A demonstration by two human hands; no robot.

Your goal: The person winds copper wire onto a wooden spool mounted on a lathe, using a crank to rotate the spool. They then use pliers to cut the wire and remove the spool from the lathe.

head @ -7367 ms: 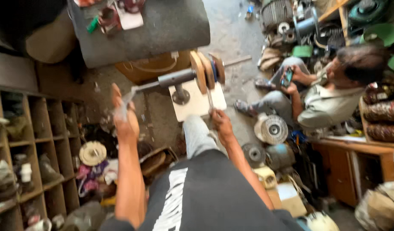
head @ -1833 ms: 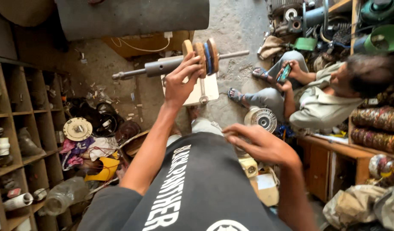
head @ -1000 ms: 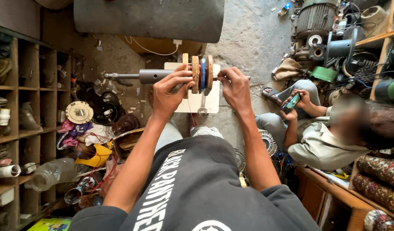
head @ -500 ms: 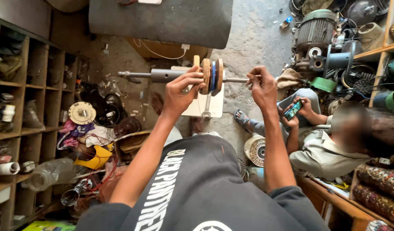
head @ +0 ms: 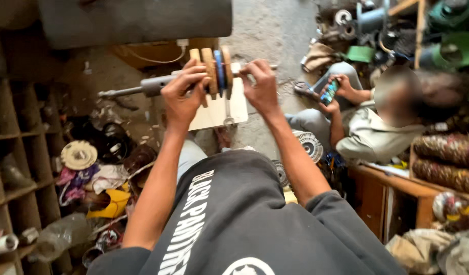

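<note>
A metal shaft (head: 137, 88) runs left to right in front of me, carrying a stack of wooden and blue discs (head: 214, 71). My left hand (head: 182, 94) wraps the discs from the left side. My right hand (head: 259, 85) grips the shaft just right of the discs, fingers closed on it. A pale wooden board (head: 222, 109) sits under the discs, partly hidden by my hands.
A seated person (head: 382, 127) at the right holds a phone (head: 329, 92). Wooden shelves (head: 15, 168) line the left. Motor parts, a fan cover (head: 308, 145) and scrap (head: 92, 173) litter the floor. A grey slab (head: 132, 20) lies above.
My right hand has come back from the shaft's right end to just beside the discs. My left hand stays on the discs. The view has shifted slightly.
</note>
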